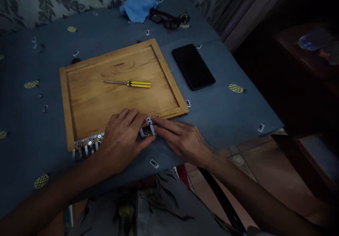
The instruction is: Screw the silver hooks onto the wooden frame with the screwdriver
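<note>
A framed wooden board (pixel 119 61) lies on the blue tablecloth, and a metal hook rail (pixel 90 139) runs along its near edge. My left hand (pixel 123 137) lies across the middle of the rail, fingers on top and thumb below, gripping it. At the rail's right end, the fingertips of my right hand (pixel 182 137) close on a metal hook (pixel 149 122). Screws show in the left part of the rail; its middle is hidden under my left hand. A yellow-and-black screwdriver (pixel 139 84) rests on the board, its tip pointing left.
Right of the board lies a black phone (pixel 194 66). A blue cloth (pixel 139 9) and black-framed glasses (pixel 169 19) are at the back of the table. Small metal pieces (pixel 40 95) lie on the left. The table's right edge (pixel 254 91) drops to a tiled floor (pixel 267 162).
</note>
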A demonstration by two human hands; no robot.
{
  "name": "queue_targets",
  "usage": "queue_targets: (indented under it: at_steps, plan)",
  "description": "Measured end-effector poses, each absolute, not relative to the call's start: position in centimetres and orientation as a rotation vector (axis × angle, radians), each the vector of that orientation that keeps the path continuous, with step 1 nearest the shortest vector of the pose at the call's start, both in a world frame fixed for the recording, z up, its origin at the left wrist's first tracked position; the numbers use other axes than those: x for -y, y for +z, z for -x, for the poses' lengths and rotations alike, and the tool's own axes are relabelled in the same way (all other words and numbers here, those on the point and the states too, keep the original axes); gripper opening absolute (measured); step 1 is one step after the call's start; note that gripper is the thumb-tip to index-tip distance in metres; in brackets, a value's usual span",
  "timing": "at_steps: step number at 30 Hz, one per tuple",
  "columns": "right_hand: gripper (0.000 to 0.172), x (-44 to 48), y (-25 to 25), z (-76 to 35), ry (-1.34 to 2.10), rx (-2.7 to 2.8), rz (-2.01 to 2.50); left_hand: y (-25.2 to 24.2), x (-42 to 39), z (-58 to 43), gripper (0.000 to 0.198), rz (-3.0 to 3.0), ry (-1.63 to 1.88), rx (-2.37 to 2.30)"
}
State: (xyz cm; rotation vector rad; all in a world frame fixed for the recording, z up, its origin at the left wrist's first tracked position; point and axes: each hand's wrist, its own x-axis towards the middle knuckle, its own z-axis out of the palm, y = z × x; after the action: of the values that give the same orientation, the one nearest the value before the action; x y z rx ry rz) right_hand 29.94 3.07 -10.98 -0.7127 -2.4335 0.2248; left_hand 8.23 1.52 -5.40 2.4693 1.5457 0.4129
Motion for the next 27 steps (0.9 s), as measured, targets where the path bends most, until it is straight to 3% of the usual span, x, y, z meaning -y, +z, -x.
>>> queue_targets:
  at_steps: [7,27]
  plan:
    - [0.036,-3.11,-11.24,-30.09,0.229,2.457,0.711,-5.6,-1.43,-8.06,0.028,-2.457,0.422,-1.532]
    - [0.033,-3.09,-11.06,-30.08,0.228,2.482,0.724,-5.5,-1.53,-8.22,0.028,-2.45,0.372,-1.567]
